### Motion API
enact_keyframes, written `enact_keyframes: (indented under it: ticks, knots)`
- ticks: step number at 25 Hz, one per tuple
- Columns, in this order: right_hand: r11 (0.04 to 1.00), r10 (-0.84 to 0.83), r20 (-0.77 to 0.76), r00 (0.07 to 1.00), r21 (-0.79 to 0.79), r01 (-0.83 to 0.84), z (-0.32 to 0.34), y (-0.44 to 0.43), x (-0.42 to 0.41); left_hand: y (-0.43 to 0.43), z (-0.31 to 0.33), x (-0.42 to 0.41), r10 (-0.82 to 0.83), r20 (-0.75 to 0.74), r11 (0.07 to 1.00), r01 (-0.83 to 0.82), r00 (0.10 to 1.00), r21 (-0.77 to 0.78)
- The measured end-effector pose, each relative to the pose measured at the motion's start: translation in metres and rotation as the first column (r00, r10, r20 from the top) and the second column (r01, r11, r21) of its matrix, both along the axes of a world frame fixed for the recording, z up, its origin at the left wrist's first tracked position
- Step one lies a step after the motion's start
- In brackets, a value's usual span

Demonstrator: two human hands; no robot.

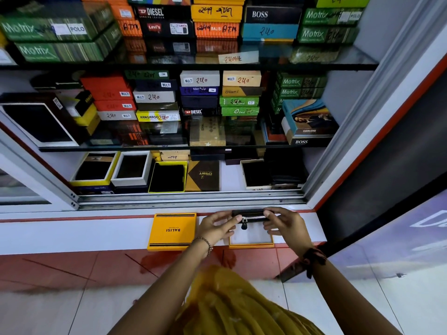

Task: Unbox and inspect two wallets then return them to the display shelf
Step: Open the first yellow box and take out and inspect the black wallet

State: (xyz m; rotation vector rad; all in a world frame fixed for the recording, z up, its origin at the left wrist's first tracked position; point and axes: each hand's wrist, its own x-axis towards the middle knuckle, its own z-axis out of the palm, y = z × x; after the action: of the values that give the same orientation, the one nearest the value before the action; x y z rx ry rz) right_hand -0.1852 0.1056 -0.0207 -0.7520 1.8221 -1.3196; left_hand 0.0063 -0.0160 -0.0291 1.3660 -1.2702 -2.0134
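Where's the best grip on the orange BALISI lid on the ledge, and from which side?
Take the BALISI lid by its two long side edges, coming from above. It lies flat, top face up, on the white ledge, so only the rim is free. Its near edge slightly overhangs the ledge front, giving a second option: pinch there from the front. Both hands are busy holding the black wallet.

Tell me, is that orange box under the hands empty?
Empty: the open orange box shows only pale lining; both hands hold the black wallet above it.
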Motion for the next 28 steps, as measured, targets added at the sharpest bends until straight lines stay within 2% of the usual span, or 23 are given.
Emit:
enact_keyframes:
  ticks: [3,6,8,10,12,15,17,19,20,21,22,24,26,28]
  knots:
    - [0.997,0.022,0.062,0.998,-0.074,-0.018,0.011,0.002,0.0,-0.003,0.012,0.001,-0.001,-0.161,0.988,0.025,0.987,0.151]
    - [0.994,-0.037,0.115,0.993,-0.097,0.049,0.025,-0.001,0.008,-0.008,0.025,0.0,-0.081,-0.221,0.983,0.115,0.972,0.144]
    - [0.997,-0.071,0.224,0.972,-0.005,0.074,0.032,-0.003,0.019,-0.011,0.033,-0.001,-0.075,-0.218,0.986,0.105,0.973,0.129]
    - [0.989,0.051,0.267,0.962,0.12,-0.086,0.037,-0.006,0.027,-0.01,0.036,-0.001,-0.071,-0.214,0.99,0.095,0.974,0.102]
    - [0.963,0.183,0.281,0.942,0.141,-0.229,0.039,-0.007,0.029,-0.009,0.035,-0.001,-0.074,-0.225,0.991,0.097,0.972,0.093]
    - [0.967,0.206,0.262,0.943,0.095,-0.238,0.043,-0.009,0.026,-0.01,0.03,0.001,-0.07,-0.239,0.994,0.089,0.969,0.068]
    - [0.968,0.228,0.143,0.963,0.071,-0.24,0.046,-0.009,0.02,-0.01,0.028,0.003,-0.069,-0.227,0.996,0.08,0.971,0.042]
    - [0.974,0.225,-0.145,0.964,0.064,-0.218,0.05,-0.005,0.008,-0.012,0.026,0.01,-0.059,-0.23,0.997,0.07,0.971,0.039]
    - [0.982,0.191,-0.312,0.931,0.07,-0.178,0.052,-0.002,-0.001,-0.014,0.027,0.014,-0.064,-0.237,0.996,0.077,0.969,0.045]
    - [0.989,0.145,-0.408,0.901,0.063,-0.131,0.055,0.002,-0.009,-0.018,0.027,0.02,-0.086,-0.249,0.994,0.101,0.965,0.05]
    - [0.993,0.121,-0.436,0.892,0.064,-0.104,0.057,0.006,-0.016,-0.021,0.029,0.025,-0.118,-0.273,0.988,0.141,0.955,0.066]
    - [0.989,0.14,-0.262,0.955,0.092,-0.119,0.054,0.01,-0.017,-0.023,0.03,0.032,-0.204,-0.365,0.952,0.271,0.909,0.143]
    - [0.972,0.227,-0.072,0.971,0.078,-0.222,0.051,0.013,-0.004,-0.017,0.036,0.034,-0.301,-0.453,0.874,0.433,0.839,0.219]
    - [0.951,0.308,-0.079,0.948,0.036,-0.306,0.05,0.013,0.013,-0.008,0.038,0.031,-0.359,-0.542,0.798,0.552,0.76,0.244]
